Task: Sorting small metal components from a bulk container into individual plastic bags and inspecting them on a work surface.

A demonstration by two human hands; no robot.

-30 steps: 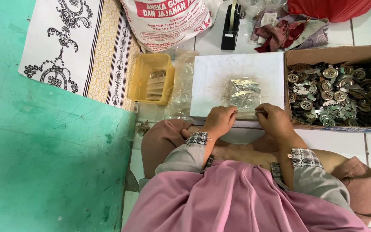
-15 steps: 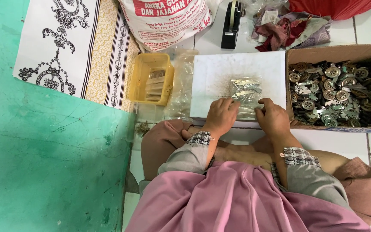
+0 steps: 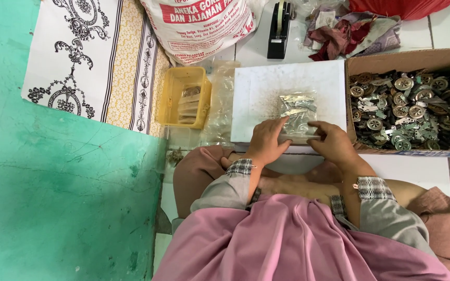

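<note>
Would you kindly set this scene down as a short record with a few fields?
Left hand: left hand rests on the near edge of the clear bag of metal strips
Right hand: right hand touches the same bag's near right edge
Surface: white board under the bag
Right of board: cardboard box full of round metal parts
Left of board: yellow tray holding small packets
Behind board: black tape dispenser
</note>
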